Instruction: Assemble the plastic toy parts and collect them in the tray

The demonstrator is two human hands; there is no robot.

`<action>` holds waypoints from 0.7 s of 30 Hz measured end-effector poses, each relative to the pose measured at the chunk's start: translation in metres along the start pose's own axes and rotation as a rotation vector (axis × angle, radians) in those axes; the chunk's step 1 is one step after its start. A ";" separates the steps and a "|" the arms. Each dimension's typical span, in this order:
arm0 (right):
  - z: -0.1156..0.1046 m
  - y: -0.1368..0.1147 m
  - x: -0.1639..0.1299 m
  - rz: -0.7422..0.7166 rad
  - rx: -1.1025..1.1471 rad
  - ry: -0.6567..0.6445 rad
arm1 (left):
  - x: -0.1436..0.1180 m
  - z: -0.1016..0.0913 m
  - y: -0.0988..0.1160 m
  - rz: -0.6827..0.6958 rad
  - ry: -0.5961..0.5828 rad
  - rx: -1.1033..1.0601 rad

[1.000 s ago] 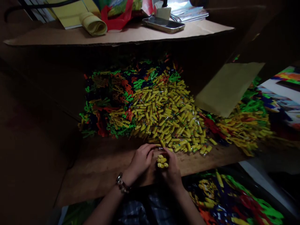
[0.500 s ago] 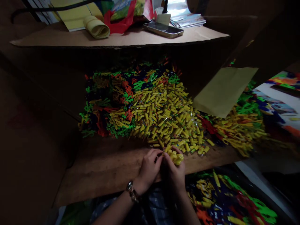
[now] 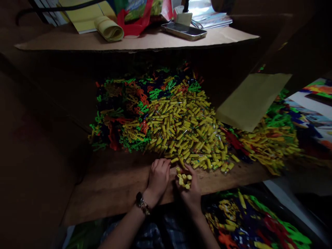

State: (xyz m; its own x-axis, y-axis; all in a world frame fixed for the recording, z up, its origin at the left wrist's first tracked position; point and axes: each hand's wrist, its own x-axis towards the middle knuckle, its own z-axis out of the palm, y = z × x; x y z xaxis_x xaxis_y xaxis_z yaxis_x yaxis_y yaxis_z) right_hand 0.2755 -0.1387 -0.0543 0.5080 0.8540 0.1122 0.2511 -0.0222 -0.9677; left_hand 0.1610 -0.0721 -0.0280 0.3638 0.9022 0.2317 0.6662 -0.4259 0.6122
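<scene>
The right hand (image 3: 192, 192) holds several yellow rolls (image 3: 184, 180). Near the pile (image 3: 185, 128), the left hand's (image 3: 158, 177) grip is unclear.

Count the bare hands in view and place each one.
2. The left hand, with a bracelet at its wrist, is at the near edge of the yellow pile; the right hand holds a bundle of yellow rolls. Neither is hidden.
</scene>
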 end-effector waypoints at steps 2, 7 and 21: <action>0.003 -0.010 0.003 0.129 0.156 0.085 | -0.006 0.002 0.008 -0.078 0.058 -0.219; 0.012 -0.027 0.002 0.297 0.401 0.187 | -0.019 0.002 0.027 -0.067 -0.062 -0.502; -0.022 0.042 -0.014 -0.348 -0.286 -0.026 | 0.032 0.004 0.009 0.332 -0.110 0.199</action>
State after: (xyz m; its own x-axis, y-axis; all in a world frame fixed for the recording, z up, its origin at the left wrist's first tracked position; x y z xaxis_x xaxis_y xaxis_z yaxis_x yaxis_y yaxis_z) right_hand 0.2967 -0.1632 -0.0911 0.3330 0.8486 0.4111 0.6227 0.1296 -0.7717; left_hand 0.1817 -0.0473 -0.0178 0.6410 0.7049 0.3036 0.6099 -0.7079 0.3562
